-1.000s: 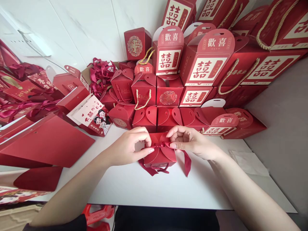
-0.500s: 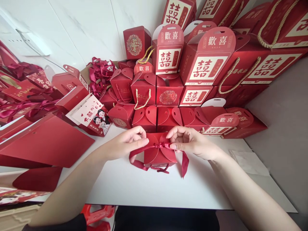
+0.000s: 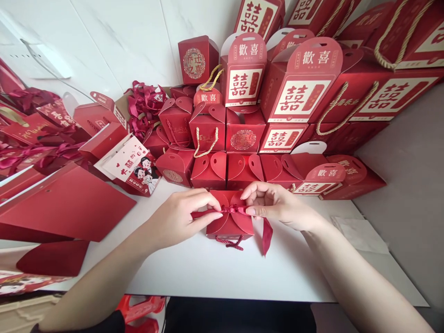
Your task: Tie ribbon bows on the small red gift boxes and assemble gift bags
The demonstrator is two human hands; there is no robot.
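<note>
A small red gift box with curved top flaps stands on the white table in front of me. Dark red ribbon runs across its top, threaded at the flaps, and one tail hangs down at the right. My left hand pinches the ribbon just left of the middle, thumb and fingers closed over the box's left side. On the other side my right hand grips the ribbon between thumb and fingers. A twisted red cord handle droops from the box's front.
Stacked red gift boxes fill the back and right of the table. A heap of red ribbons lies behind at the left. Red bags and a white box with a cartoon couple crowd the left side.
My left hand has moved right, closer to the ribbon's middle, and now pinches it there. The left ribbon tail has gone behind this hand. My right hand stays nearly still.
</note>
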